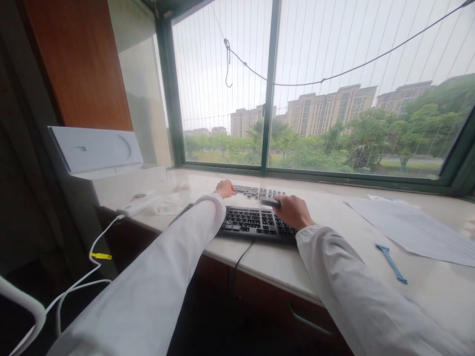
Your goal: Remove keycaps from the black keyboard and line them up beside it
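A black keyboard (256,222) lies at the table's near edge, partly hidden by both my forearms. Behind it, loose keycaps (260,192) are laid out in rows. My left hand (224,189) is at the left end of those rows, its fingers pinched together; whatever they hold is too small to make out. Over the keyboard's right part, my right hand (293,211) is closed around a dark, flat tool (270,202), which points left towards the keycaps. The tool's exact kind is not clear.
A blue plastic tool (391,263) and paper sheets (415,227) lie to the right. On the left stand an open white box (96,151) and a white power strip (139,203) with a cable (98,237). The window (265,99) closes off the back.
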The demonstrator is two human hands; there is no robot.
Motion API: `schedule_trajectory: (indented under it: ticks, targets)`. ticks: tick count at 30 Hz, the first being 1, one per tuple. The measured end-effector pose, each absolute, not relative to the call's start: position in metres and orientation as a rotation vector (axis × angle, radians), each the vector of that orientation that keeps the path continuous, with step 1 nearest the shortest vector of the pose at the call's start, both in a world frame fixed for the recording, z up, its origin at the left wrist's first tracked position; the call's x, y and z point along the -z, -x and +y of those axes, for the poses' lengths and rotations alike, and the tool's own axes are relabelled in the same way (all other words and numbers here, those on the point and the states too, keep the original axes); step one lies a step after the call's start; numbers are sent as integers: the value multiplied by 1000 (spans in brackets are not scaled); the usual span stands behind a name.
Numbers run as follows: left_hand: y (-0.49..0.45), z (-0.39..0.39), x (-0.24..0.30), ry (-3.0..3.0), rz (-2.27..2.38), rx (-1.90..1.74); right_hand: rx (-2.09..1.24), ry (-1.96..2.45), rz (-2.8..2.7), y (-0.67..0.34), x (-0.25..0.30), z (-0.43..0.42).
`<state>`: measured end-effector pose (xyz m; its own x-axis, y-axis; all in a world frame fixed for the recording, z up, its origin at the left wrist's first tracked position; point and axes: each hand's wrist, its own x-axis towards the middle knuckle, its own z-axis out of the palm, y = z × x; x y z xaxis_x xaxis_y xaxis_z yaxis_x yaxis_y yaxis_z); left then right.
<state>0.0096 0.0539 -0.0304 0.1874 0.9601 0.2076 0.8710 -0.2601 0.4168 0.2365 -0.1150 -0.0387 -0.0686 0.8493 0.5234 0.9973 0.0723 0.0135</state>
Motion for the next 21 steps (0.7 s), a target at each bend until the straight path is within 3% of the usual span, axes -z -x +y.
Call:
schedule_trajectory:
  ticks: [21]
  targets:
    - [-43,106,47,-2496,1788,-549,496,1790,-2021,-235,40,-111]
